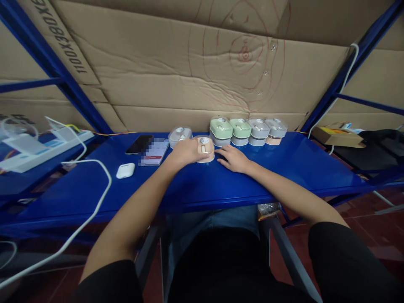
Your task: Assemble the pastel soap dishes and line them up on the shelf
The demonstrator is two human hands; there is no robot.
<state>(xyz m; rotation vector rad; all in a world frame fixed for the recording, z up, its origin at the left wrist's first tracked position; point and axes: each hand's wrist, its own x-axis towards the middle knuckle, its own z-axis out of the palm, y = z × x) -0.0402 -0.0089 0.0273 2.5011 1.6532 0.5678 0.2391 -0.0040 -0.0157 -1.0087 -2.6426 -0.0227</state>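
A small peach box (205,156) with a clear lid and a round white sticker sits on the blue table in front of me. My left hand (187,152) is closed around its left side, and part of the box is hidden behind the fingers. Just right of the box, my right hand (234,159) rests on the tabletop with its fingers apart, holding nothing. Behind my left hand stands a grey box (179,135) of the same kind, partly covered by the hand.
Along the back are stacked green boxes (221,127) and grey boxes (259,128). Left on the blue table (195,189) lie a black phone (139,144), a lit phone (155,152) and a white earbud case (125,170). A white cable (105,189) crosses the left side. Cardboard (158,63) walls the back.
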